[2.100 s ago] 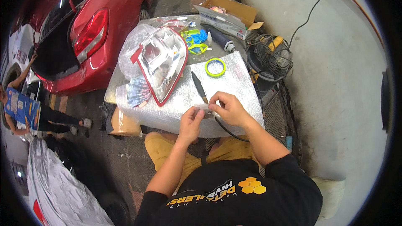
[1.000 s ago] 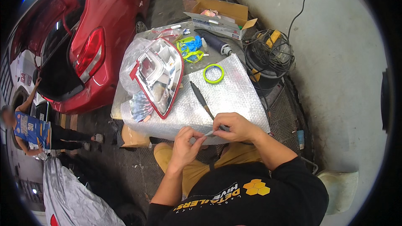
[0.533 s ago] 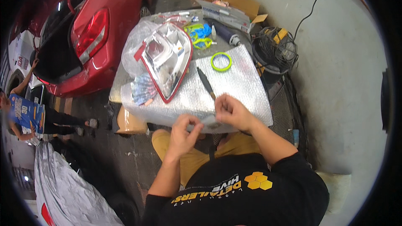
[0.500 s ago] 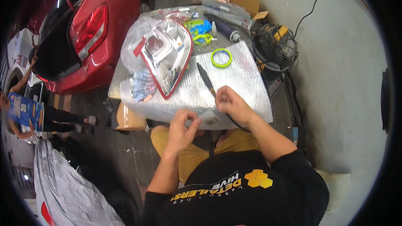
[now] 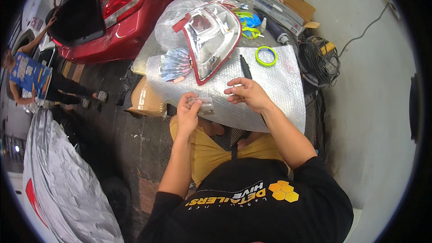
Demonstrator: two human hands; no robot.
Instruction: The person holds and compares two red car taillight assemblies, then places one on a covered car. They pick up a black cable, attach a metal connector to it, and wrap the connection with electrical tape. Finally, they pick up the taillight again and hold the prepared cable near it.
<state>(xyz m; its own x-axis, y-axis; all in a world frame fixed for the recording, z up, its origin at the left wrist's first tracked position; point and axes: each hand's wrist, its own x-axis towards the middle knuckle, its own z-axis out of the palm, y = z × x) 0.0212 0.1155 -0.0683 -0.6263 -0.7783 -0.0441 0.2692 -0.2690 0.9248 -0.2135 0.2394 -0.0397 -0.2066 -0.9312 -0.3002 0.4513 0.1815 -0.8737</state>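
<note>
Near the middle of the frame, the left hand (image 5: 188, 113) pinches a small clear strip of film (image 5: 203, 104), likely tape or a backing, by its left end, fingers closed on it. The right hand (image 5: 246, 93) hovers just right of the strip's free end, fingers loosely curled and half open, holding nothing and not touching the strip. Both hands are over the near edge of a counter (image 5: 279, 94) covered in silver bubble wrap.

As a judgement, the work is at an early stage: the strip is lifted and ready, but it is not yet applied to anything. The red-edged tail lamp (image 5: 209, 40) lies above the hands in the upper centre, apart from them and untouched, with a black pen-like tool (image 5: 245, 66) and a green tape roll (image 5: 266, 56) to its right. A red car (image 5: 121, 13) stands open at upper left.
</note>
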